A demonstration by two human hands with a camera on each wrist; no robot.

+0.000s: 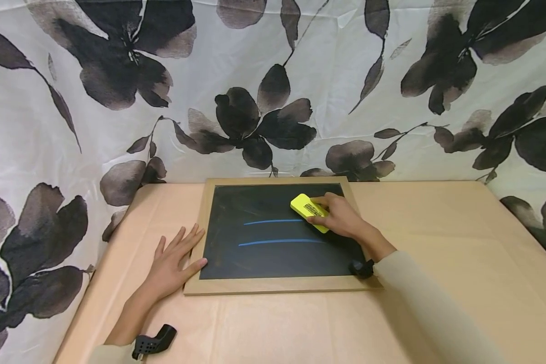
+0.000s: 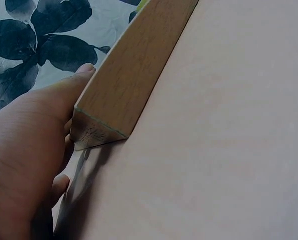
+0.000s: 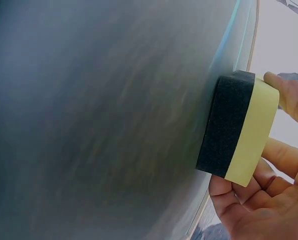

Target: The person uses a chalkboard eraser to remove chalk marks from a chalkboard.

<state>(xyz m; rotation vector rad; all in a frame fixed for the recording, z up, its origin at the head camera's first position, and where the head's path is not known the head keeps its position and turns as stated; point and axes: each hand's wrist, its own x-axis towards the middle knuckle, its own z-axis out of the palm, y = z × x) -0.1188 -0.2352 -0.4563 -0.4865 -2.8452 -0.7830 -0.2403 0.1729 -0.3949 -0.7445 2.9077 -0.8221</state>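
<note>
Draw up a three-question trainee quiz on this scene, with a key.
1. Which hand grips the yellow eraser?
2. True or false: five blue lines show on the chalkboard.
3. Fill the gap: The left hand touches the ___ of the chalkboard.

Key
1. The right hand.
2. False; two blue lines show.
3. Wooden frame.

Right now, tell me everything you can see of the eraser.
The eraser is a yellow block with dark printing on top and a thick, black, felt-like pad, apparently resting on the board. In the head view it slants down rightward, over the board's upper right. The right grip holds it.
</note>
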